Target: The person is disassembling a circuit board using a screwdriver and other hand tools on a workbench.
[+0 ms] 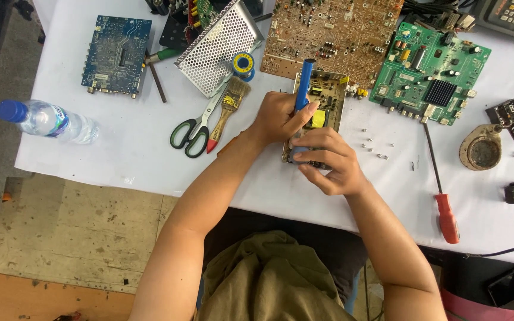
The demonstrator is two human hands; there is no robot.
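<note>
Head view: my left hand (278, 116) is gripping the blue tool (302, 98), fingers clamped around it (long axis upright over the small board (327, 95)); my right hand (328, 161) is pinching the board's near end on the tabletop (138, 160).

A single camera sat on the person's head and looked almost straight down over the near edge of the table (120, 154). It hung close enough that both forearms ran up from the bottom of the frame to mid-picture. The table's near edge crossed the view slightly tilted; its left edge showed too, with the floor (60, 238) beyond. The far and right edges lay outside the frame.
</note>
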